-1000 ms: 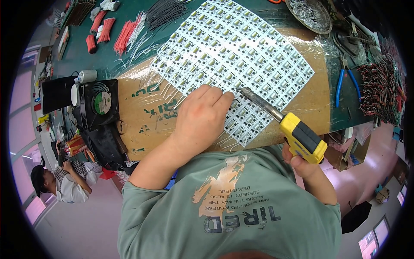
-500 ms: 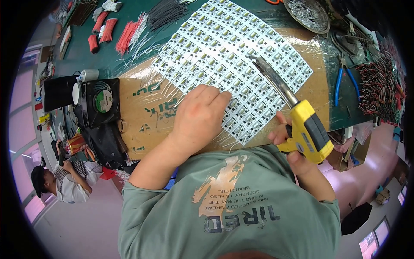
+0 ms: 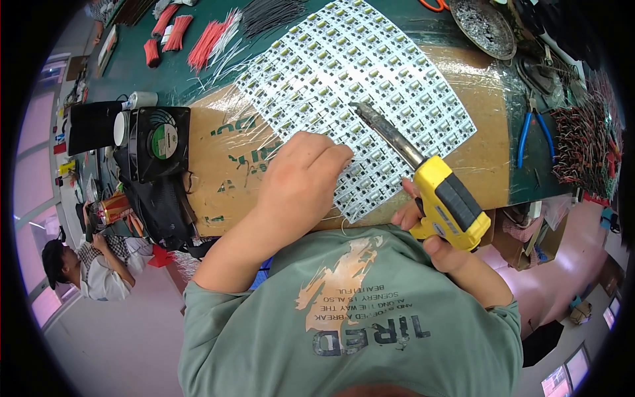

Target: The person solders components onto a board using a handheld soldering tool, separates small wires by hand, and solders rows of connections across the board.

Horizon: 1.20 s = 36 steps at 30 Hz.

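Note:
A white panel of many small circuit boards (image 3: 423, 86) lies slanted on the brown cardboard, with thin white wires (image 3: 274, 109) along its left part. My left hand (image 3: 299, 173) rests at the panel's near left edge, its fingers curled together. What the fingertips pinch, if anything, is hidden behind the hand. In my right hand (image 3: 409, 213) is a yellow and black soldering gun (image 3: 450, 202), gripped by its handle. Its dark metal tip points up and left over the middle of the panel, beyond my left fingers; I cannot tell whether it touches.
Bundles of red wire (image 3: 177, 33) and black wires (image 3: 271, 14) lie at the far left. A black fan (image 3: 159, 142) stands left of the cardboard (image 3: 218, 178). To the right are blue-handled pliers (image 3: 534, 135), a round metal dish (image 3: 483, 26) and a wire heap (image 3: 585, 142). Another person (image 3: 99, 268) sits far left.
The soldering gun has moved left with my right hand, its tip now nearer my left hand. My left hand stays at the panel's edge. The whole view has shifted slightly.

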{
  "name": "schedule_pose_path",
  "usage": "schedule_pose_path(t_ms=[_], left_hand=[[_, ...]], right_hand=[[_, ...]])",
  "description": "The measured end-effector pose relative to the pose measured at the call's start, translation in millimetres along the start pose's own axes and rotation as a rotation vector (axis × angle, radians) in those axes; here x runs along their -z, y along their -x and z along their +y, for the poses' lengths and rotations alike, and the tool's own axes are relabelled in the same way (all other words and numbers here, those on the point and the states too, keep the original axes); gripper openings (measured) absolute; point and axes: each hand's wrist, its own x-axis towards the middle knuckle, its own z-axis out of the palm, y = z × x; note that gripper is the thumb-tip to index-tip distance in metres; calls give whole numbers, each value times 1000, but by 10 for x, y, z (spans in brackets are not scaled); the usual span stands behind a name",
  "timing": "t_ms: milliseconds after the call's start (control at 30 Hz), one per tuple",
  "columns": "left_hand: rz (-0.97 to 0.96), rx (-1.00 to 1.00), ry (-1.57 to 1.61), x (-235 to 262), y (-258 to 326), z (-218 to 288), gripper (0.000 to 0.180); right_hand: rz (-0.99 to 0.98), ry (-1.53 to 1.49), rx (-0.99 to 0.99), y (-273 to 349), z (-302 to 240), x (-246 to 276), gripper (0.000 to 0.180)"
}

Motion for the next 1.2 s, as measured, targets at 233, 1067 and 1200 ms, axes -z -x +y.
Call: schedule_pose_path(t_ms=[233, 1067, 1200], left_hand=[[-24, 1, 3, -136, 42, -92, 22], [-18, 7, 71, -186, 93, -202, 17], [-16, -4, 69, -191, 88, -182, 18]], right_hand=[[-136, -71, 84, 76, 62, 223, 51], [43, 329, -125, 374, -58, 331, 29], [65, 355, -121, 410, -27, 334, 33]])
